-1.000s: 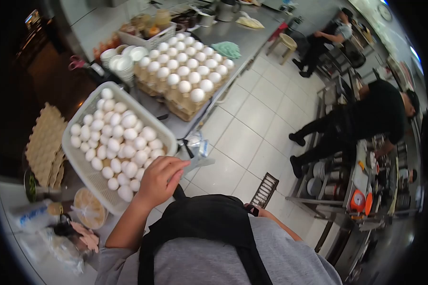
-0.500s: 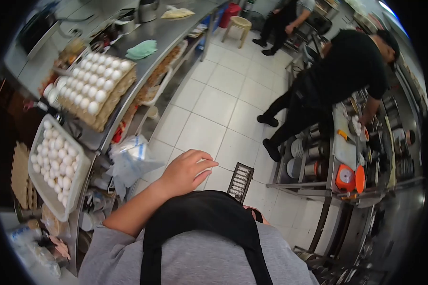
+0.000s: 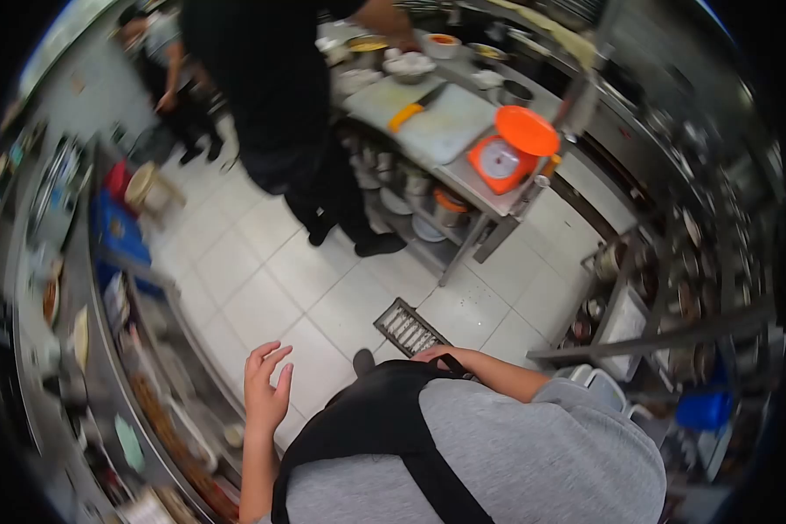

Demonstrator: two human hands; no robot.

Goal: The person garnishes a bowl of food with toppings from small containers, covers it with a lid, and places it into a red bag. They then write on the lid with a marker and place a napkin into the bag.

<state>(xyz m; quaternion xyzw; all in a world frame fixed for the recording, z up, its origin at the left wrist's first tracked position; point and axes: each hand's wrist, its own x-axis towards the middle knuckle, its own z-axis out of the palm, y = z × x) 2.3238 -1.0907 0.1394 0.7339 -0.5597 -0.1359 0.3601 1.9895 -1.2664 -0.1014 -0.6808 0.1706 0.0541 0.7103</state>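
My left hand [image 3: 266,390] is raised above the tiled floor, its fingers apart and nothing in them. On that side it is nearest to the steel counter with its lower shelf. My right hand [image 3: 431,353] is held against my front by the black apron [image 3: 358,419], which covers most of it; its fingers are hidden. Just beyond that hand, a dark floor drain grate [image 3: 408,326] lies in the white tiles.
At the steel table ahead, a co-worker in black [image 3: 262,87] leans over bowls. A cutting board [image 3: 454,122] bears a knife [image 3: 417,106], beside an orange scale [image 3: 502,162]. Another person [image 3: 168,79] stands farther back near a stool [image 3: 151,188]. A blue bucket [image 3: 704,409] is at right.
My view has swung right, toward the co-worker's table and scale. The egg trays have left the clear view. My left hand now points upward, still empty.
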